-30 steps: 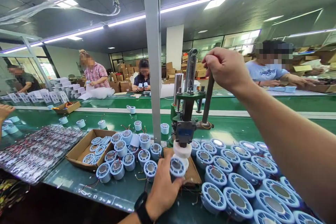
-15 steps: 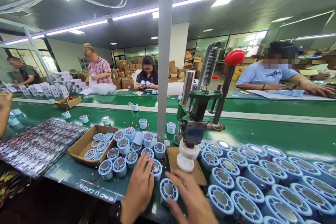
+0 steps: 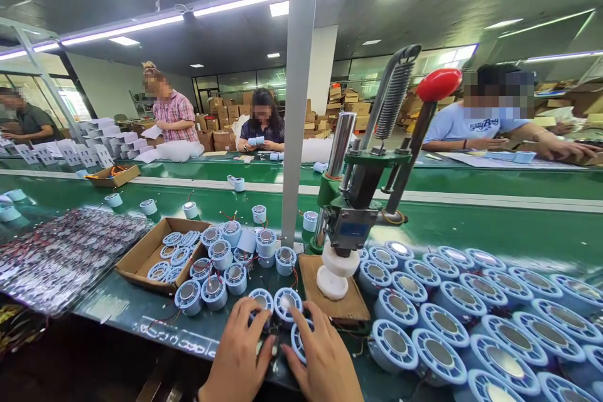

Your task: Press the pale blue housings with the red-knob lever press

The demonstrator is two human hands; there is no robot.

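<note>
Both my hands are low in the middle of the head view, fingers curved, over a small group of light-blue round units with grey metal discs on top. My left hand [image 3: 242,347] has its fingers around one round unit [image 3: 262,299], partly covering it. My right hand [image 3: 325,352] grips another round unit [image 3: 298,338] between thumb and fingers. A third round unit [image 3: 287,304] stands upright between them, just beyond the fingertips. Behind it are a hand press [image 3: 351,229] with a red-knobbed lever and a white round seat [image 3: 331,282] on a cardboard piece.
Rows of similar units [image 3: 443,320] fill the right side. A cluster of wired units [image 3: 220,254] stands left, beside a cardboard box [image 3: 141,257] of light-blue rings. Wired parts [image 3: 70,251] lie farther left. A grey post [image 3: 299,107] rises ahead; several people work across the green bench.
My hands have closed in on the units near the bench's front edge. One unit now stands between them, and the right hand has taken hold of another. The camera view has shifted slightly.
</note>
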